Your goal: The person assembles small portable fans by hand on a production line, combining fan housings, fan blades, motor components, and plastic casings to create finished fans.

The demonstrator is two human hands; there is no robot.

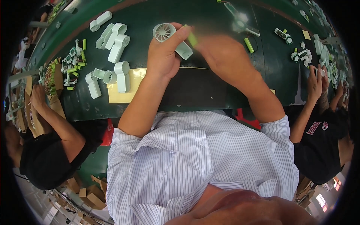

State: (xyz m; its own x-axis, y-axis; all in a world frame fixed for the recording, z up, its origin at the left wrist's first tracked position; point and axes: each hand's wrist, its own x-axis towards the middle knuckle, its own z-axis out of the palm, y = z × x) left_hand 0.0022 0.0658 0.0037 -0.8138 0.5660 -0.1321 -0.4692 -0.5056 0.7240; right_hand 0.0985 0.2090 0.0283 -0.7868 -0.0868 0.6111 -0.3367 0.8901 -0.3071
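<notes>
Cardboard bits point(56, 99) sat at the far left edge, where a co-worker's arm point(48, 112) in a black top reached toward them, though the fisheye bend made that corner pretty hard to read. Next over was a jumble of small green cylinders point(77, 65) mixed with tiny pale parts I couldn't really make out. Then a bunch of pale mint fan bodies point(114, 41) lay loose on the dark green table point(210, 15), with a couple more resting on a yellow sheet point(123, 93) that was partly covered by the person's forearm.

In the middle, the left hand point(163, 56) was wrapped around a mint fan housing point(170, 37), thumb across it, round grille end poking out to the left above the table. The right hand point(225, 56) was pinching a little green cylinder point(192, 38) right against the housing's handle end. That hand was motion-blurred, so the fingertips and exact contact were hard to tell, and most of the cylinder was hidden.

Further right another green cylinder point(249, 45) lay on the table, near a blurry clear-looking piece point(240, 22). At the far right a second co-worker's hands point(318, 77) were busy with small parts, too tiny and warped to identify.
</notes>
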